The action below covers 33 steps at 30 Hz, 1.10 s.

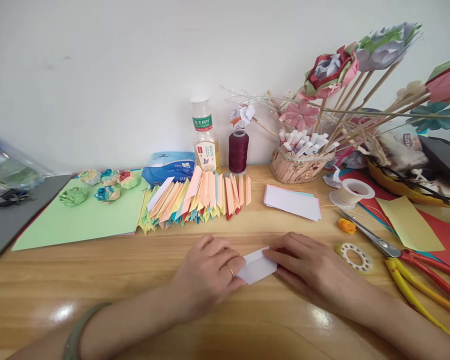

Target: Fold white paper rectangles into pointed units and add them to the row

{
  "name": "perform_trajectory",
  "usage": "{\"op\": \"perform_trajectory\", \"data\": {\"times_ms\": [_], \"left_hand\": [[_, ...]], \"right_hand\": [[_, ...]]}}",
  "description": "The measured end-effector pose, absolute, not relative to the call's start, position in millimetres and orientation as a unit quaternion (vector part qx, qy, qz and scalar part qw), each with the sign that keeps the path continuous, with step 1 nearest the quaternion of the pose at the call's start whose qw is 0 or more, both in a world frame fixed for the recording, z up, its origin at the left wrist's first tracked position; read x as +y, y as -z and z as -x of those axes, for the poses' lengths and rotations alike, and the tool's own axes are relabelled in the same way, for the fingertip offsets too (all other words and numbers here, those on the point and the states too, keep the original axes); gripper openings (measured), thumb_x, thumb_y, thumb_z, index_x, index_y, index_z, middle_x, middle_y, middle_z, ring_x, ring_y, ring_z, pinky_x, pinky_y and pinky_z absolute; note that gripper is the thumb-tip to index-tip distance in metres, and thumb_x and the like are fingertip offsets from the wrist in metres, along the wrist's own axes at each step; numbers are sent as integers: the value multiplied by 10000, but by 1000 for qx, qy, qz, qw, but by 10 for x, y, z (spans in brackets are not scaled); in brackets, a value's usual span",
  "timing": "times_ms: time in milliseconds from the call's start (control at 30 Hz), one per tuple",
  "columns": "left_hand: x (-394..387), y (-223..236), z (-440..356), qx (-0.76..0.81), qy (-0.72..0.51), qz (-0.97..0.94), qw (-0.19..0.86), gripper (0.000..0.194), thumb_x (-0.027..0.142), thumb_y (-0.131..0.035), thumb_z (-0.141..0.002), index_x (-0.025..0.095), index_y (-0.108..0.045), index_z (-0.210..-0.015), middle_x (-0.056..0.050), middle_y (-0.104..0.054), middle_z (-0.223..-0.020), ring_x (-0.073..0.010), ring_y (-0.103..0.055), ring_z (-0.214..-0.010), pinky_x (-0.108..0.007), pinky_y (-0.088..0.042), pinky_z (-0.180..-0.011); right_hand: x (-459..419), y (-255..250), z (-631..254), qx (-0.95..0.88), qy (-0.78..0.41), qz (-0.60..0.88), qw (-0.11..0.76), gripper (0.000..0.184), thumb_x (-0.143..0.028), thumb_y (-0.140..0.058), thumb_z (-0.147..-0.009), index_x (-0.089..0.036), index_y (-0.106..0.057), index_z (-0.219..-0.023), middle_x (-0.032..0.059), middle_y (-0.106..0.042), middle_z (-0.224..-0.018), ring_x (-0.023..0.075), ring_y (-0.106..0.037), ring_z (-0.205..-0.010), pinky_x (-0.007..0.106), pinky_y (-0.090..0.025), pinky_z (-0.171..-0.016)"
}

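Between my two hands is a small piece of white paper (258,266) with a fold line along it, just above the wooden table. My left hand (212,270) grips its left end between thumb and fingers; a ring is on one finger. At the right end, my right hand (300,260) pinches the paper, its thumb partly hidden below. Beyond my right hand lies a stack of white and coloured paper strips (292,202). Further left stands a dense row of folded coloured paper pieces (198,197).
Green paper sheets (97,215) at left carry several crumpled paper flowers (107,193). On the right lie scissors (386,245), yellow-handled pliers (405,285), a tape roll (354,257) and a white spool (351,193). Behind stand a bottle (206,140), maroon thread (238,152) and a marker basket (298,167).
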<state>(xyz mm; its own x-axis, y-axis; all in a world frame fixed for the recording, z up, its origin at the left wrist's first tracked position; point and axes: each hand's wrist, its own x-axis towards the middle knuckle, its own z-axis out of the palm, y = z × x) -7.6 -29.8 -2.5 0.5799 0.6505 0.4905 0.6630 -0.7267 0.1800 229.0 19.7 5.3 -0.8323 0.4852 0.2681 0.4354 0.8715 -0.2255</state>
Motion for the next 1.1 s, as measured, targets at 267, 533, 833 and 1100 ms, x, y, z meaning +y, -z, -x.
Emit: {"op": "perform_trajectory", "data": {"times_ms": [267,533,833,1100], "left_hand": [[-332,73,52,-345,267,890,138,154,180,-532,-883,130,-603,-756,-29,-662,-801,-168,-566,-806,-319,-352,-672],[-365,73,12,-382,296,874,44,191,115,-514,-870,164,-604,-709,-2,-637,-710,-152,-540,-757,-294,-388,-657],[-363,53,-42,-514,322,776,-169,107,147,-576,-777,179,-597,-677,0,-637,-753,-179,-506,-778,-343,-409,-701],[-332,31,-81,-549,283,764,-186,117,137,-608,-751,181,-562,-652,24,-614,-724,-174,-496,-779,-352,-375,-709]], "right_hand": [[237,-28,-2315,-948,-124,245,159,159,-191,-448,-916,-184,-601,-956,64,-615,-922,173,-572,-802,318,-472,-687],[249,-40,-2312,-929,-181,279,166,179,-188,-463,-904,-211,-640,-906,70,-613,-952,174,-590,-836,301,-483,-691],[198,-56,-2184,-882,-234,364,185,141,-213,-498,-874,-203,-613,-791,47,-605,-843,178,-580,-778,311,-464,-682],[158,-1,-2138,-888,-174,375,200,136,-184,-493,-859,-189,-568,-745,52,-582,-775,186,-552,-720,324,-449,-644]]}}
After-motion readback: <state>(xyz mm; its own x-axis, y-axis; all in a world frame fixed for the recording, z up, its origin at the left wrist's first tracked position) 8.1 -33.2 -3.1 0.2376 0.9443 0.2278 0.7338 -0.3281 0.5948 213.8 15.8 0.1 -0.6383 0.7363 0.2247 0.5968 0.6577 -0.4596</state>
